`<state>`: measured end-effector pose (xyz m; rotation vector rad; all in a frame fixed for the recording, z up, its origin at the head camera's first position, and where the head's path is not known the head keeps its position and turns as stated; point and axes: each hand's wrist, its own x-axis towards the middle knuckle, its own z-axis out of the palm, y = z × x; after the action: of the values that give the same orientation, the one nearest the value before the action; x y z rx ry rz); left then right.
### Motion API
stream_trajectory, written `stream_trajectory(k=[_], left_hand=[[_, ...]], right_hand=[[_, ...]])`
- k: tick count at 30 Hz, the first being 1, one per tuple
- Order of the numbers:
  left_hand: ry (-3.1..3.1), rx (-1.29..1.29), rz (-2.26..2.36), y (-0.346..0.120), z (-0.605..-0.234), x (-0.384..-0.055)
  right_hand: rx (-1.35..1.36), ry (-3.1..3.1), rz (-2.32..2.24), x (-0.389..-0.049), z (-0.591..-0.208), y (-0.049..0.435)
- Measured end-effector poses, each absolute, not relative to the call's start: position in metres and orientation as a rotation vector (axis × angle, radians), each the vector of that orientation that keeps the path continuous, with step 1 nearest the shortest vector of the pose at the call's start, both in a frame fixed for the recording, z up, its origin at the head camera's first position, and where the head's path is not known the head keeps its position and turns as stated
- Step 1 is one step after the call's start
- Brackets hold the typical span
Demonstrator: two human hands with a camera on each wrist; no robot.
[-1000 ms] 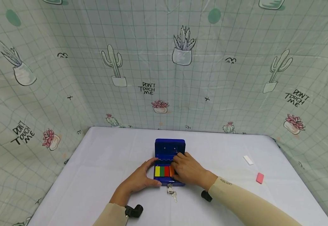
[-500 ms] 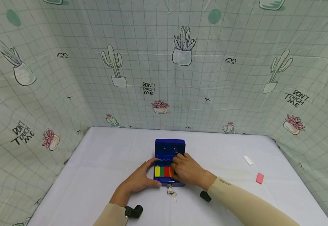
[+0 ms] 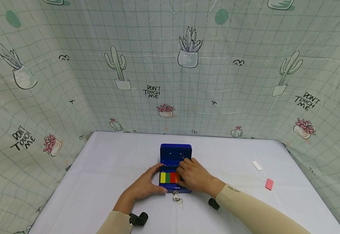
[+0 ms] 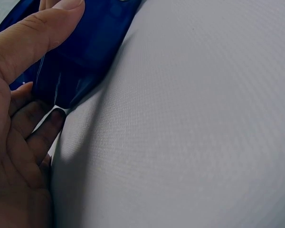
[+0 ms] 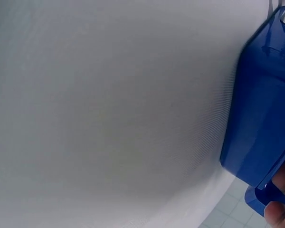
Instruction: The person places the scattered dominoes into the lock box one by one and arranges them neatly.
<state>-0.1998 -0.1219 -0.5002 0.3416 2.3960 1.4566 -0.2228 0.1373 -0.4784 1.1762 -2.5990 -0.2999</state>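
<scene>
"DON'T TOUCH ME" stands three times in black capitals on the patterned cloth [image 3: 170,78]: once beyond the left hand [image 3: 145,186], once well to that hand's left, once beyond and well right of the right hand [image 3: 195,175]. On the right sleeve [image 3: 256,208], just behind that hand, tiny lettering [image 3: 234,188] seems to read "Let'sSlim".

Head view: my right hand [image 3: 195,175] covered the right part of the blue box [image 3: 171,186], hiding some of the orange block [image 3: 177,177]; whether my fingertips pinched it, I couldn't tell. Lettering [image 3: 233,188] on my right sleeve [image 3: 254,208] and the teeth of the keys [image 3: 180,203] were too small to make out. Lower edge cut off both sleeves. Left wrist view: box cropped at the top, my left hand [image 4: 12,142] at the left edge. Right wrist view: box cropped by the right edge, only a few fingers showing, the blocks out of sight.
</scene>
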Motion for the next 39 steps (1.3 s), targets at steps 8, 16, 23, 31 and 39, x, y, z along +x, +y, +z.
stream_trajectory(k=[8, 16, 23, 31, 39], left_hand=[[2.388, 0.349, 1.462, -0.121, -0.498, -0.198], [2.39, 0.348, 1.461, -0.121, -0.5, -0.198], [2.418, 0.312, 1.442, -0.119, -0.501, -0.199], [2.439, 0.312, 1.437, -0.118, -0.503, -0.199], [2.439, 0.321, 1.448, -0.117, -0.502, -0.198]], right_hand=[[1.152, -2.566, -0.284, -0.224, -0.48, 0.14], [1.141, -2.479, -0.238, -0.221, -0.479, 0.148], [1.114, -2.415, -0.157, -0.222, -0.473, 0.168], [1.047, -2.416, -0.095, -0.222, -0.471, 0.203], [0.961, -2.457, -0.125, -0.218, -0.472, 0.249]])
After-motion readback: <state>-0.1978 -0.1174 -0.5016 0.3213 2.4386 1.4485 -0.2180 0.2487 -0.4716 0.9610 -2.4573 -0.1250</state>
